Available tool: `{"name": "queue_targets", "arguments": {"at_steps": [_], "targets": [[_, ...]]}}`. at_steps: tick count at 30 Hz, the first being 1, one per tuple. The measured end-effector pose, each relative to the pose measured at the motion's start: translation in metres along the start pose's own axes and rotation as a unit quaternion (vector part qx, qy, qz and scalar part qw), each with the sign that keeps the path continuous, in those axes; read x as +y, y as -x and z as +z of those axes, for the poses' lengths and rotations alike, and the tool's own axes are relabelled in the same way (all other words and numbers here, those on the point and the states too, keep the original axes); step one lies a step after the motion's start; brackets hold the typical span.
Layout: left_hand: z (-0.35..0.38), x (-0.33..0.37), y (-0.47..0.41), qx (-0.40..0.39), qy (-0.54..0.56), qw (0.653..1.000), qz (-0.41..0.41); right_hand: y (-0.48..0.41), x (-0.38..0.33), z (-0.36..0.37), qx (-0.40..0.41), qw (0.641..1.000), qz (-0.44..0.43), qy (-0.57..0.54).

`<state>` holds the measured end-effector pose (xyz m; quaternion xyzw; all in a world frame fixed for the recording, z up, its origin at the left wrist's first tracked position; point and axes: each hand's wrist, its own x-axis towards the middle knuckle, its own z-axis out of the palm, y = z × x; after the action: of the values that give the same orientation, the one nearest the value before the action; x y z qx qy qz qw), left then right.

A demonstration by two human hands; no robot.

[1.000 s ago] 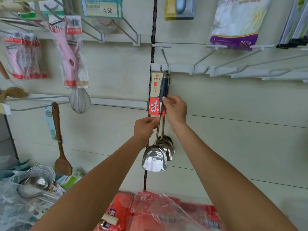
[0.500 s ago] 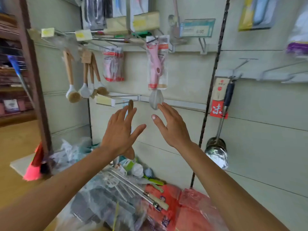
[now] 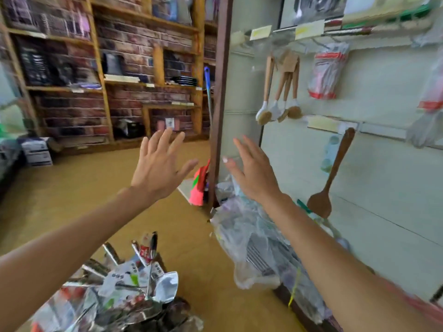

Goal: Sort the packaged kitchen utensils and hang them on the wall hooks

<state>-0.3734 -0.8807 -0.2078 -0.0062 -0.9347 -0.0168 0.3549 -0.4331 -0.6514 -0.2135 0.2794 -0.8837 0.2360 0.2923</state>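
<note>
Both hands had swung leftward along the wall to flank the wooden post; the left hand and right hand were spread wide, holding nothing. Packaged utensils lay heaped below-left of the post: likely light, stiff, slippery in film, best gripped by handles

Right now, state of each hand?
Left hand: open, fingers spread, holding nothing.
Right hand: open, fingers straight, holding nothing.
</note>
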Motion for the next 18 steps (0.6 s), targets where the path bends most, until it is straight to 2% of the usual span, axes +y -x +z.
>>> {"name": "queue_targets", "arguments": {"at_steps": [9, 18], "targets": [[-0.011, -0.134, 0.068, -0.017, -0.055, 0.996, -0.074, -0.018, -0.118, 0.119, -0.064, 0.996, -0.043, -0.042], [0.020, -0.211, 0.139, -0.044, -0.046, 0.989, -0.132, 0.000, -0.186, 0.229, -0.135, 0.986, -0.071, -0.064]]}}
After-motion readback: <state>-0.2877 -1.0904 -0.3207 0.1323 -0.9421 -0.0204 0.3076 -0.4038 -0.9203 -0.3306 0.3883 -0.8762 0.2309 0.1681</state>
